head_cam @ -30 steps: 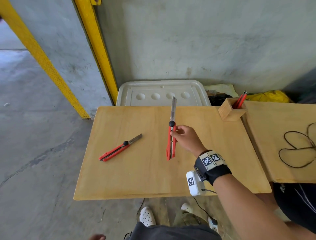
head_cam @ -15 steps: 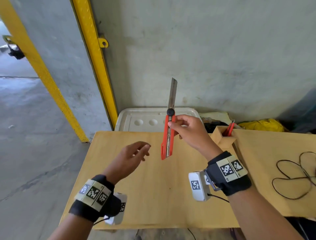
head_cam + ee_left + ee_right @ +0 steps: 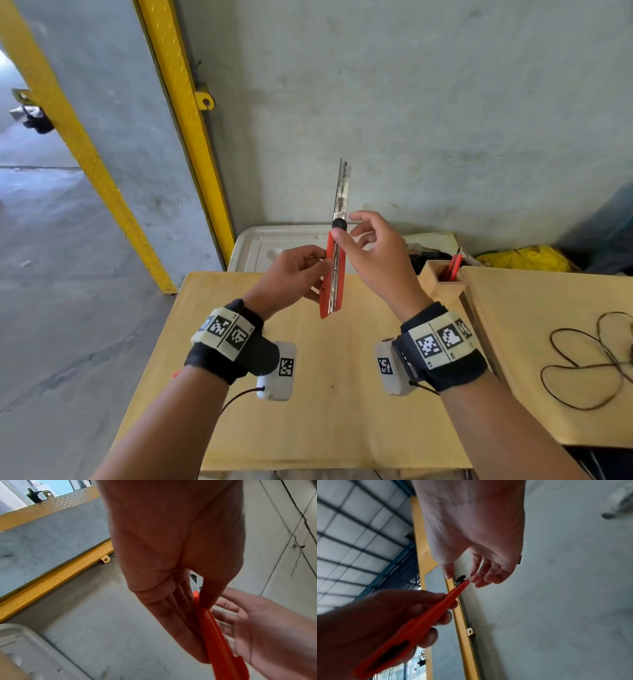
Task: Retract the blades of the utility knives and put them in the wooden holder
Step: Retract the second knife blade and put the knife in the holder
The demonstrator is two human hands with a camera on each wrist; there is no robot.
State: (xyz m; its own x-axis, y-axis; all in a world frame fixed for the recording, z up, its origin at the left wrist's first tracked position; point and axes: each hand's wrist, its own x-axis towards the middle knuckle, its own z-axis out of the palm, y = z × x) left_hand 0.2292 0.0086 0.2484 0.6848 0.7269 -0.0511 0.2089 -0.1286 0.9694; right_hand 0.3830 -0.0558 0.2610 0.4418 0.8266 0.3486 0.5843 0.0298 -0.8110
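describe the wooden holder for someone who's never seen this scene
Start at the pale wooden table. At its far right corner stands the wooden holder, a small open-topped box. It alone has red knives poking out of its top.

The knife (image 3: 330,277) has a smooth orange-red plastic handle with a slight sheen; its blade (image 3: 342,186) is dull, stained metal. The table (image 3: 325,428) and holder (image 3: 432,284) are pale, matt, bare wood. The wall (image 3: 445,120) is rough and matt; the yellow beam (image 3: 173,78) is painted tread-pattern metal. The wristbands (image 3: 219,366) are black cloth.
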